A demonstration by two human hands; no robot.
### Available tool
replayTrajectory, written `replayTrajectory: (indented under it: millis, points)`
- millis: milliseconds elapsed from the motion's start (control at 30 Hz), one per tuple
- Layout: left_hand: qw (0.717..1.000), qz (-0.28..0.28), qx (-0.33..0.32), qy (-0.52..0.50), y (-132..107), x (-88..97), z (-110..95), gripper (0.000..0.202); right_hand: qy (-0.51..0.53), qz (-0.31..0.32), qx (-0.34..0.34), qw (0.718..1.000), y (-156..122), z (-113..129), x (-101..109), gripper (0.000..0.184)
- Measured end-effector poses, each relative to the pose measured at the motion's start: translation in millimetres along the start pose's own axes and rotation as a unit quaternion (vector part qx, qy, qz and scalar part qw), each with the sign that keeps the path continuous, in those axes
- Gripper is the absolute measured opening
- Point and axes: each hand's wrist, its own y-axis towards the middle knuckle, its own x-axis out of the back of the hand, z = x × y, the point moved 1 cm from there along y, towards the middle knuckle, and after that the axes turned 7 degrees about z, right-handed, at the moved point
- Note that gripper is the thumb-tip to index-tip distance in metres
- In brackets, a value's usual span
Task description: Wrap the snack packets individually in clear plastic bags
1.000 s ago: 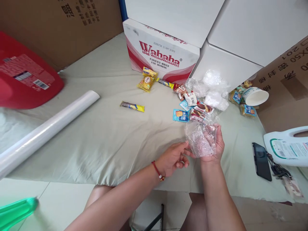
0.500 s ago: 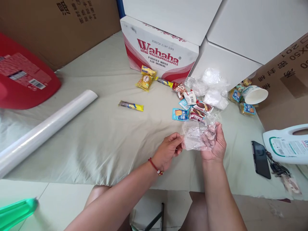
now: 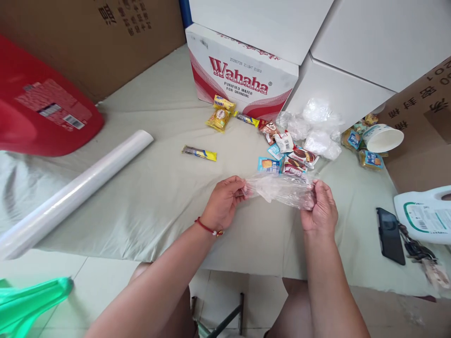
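Note:
A clear plastic bag (image 3: 282,191) is stretched sideways between my two hands, above the cloth-covered table (image 3: 169,206). My left hand (image 3: 227,197), with a red string bracelet at the wrist, pinches the bag's left end. My right hand (image 3: 321,206) grips its right end. Just beyond the bag lie snack packets, among them a blue packet (image 3: 269,164) and a dark red one (image 3: 295,165). Crumpled clear plastic bags (image 3: 322,141) are heaped behind them. A stick-shaped yellow and dark packet (image 3: 199,153) rests alone to the left.
At the back stands a Wahaha carton (image 3: 243,70). A plastic film roll (image 3: 77,190) and a red jug (image 3: 52,103) are on the left. To the right are a paper cup (image 3: 384,138), a phone (image 3: 391,235), keys (image 3: 419,249) and a white bottle (image 3: 423,216).
My left hand has moved left, away from my right, drawing the bag out into a longer, narrower shape. The view has shifted slightly.

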Motion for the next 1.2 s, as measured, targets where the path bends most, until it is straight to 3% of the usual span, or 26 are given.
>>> replayTrajectory:
  millis: [133, 267, 500, 700, 767, 867, 933, 967, 1000, 1033, 1133, 1200]
  points:
    - [0.998, -0.024, -0.045, 0.031, -4, 13.6, -12, 0.025, -0.008, -0.013, 0.022, 1.0, 4, 3, 4, 0.037]
    - [0.995, -0.056, -0.053, 0.06, -8, 28.8, -22, 0.026, -0.037, -0.008, -0.002, 0.999, 7, 6, 9, 0.039]
    - [0.985, -0.124, -0.03, 0.116, -12, 62.9, -40, 0.027, -0.187, 0.099, -0.054, 0.976, 5, 6, 15, 0.037]
    - [0.961, -0.2, -0.032, 0.188, -11, 83.7, -53, 0.02, -0.336, 0.243, -0.113, 0.903, 3, 1, 26, 0.024]
    - [0.958, -0.216, -0.022, 0.187, -10, 84.0, -54, 0.017, -0.358, 0.336, -0.171, 0.854, -2, 2, 27, 0.018]
    - [0.956, -0.231, -0.024, 0.177, -7, 81.3, -53, 0.014, -0.374, 0.473, -0.255, 0.756, -11, 10, 26, 0.013]
    - [0.956, -0.238, -0.041, 0.165, -5, 79.0, -51, 0.013, -0.383, 0.517, -0.289, 0.708, -13, 17, 25, 0.014]
    - [0.959, -0.232, -0.055, 0.157, -5, 77.4, -50, 0.014, -0.388, 0.518, -0.293, 0.704, -12, 19, 24, 0.016]
    - [0.963, -0.213, -0.07, 0.15, -5, 75.5, -49, 0.014, -0.395, 0.501, -0.281, 0.717, -9, 22, 24, 0.018]
    - [0.968, -0.185, -0.086, 0.144, -5, 73.1, -48, 0.014, -0.404, 0.463, -0.248, 0.749, -4, 23, 23, 0.02]
    - [0.982, -0.089, -0.105, 0.128, -8, 63.7, -46, 0.013, -0.418, 0.243, -0.047, 0.874, 8, 23, 20, 0.023]
    - [0.99, -0.039, -0.092, 0.097, -11, 56.5, -45, 0.012, -0.398, 0.148, 0.066, 0.903, 8, 19, 15, 0.023]
